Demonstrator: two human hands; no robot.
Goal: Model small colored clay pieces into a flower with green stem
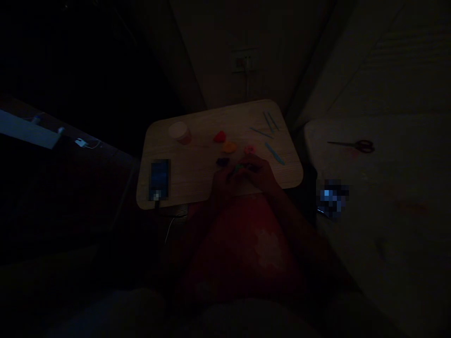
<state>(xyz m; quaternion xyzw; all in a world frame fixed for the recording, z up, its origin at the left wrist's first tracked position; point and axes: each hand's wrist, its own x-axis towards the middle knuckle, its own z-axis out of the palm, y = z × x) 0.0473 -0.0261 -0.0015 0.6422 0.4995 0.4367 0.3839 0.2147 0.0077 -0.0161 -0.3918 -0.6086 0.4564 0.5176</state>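
Observation:
My left hand [223, 180] and my right hand [261, 172] meet at the table's near edge, fingers closed around a small green piece of modelling clay [239, 166]. Dim light hides much of the fingers. Just beyond them lie a dark lump of clay [222, 161], an orange lump [229, 147], a red lump [220, 136] and a pink, flower-like piece [250, 149]. To the right rests a blue plastic knife [275, 153], with several thin blue modelling tools [270, 121] behind it.
A small light wooden table [190, 173] carries a lidded tub [180, 132] and a phone [159, 180] with a cable. Scissors [352, 145] lie on a pale surface at right. Behind the table, a plug sits in a wall socket [245, 61].

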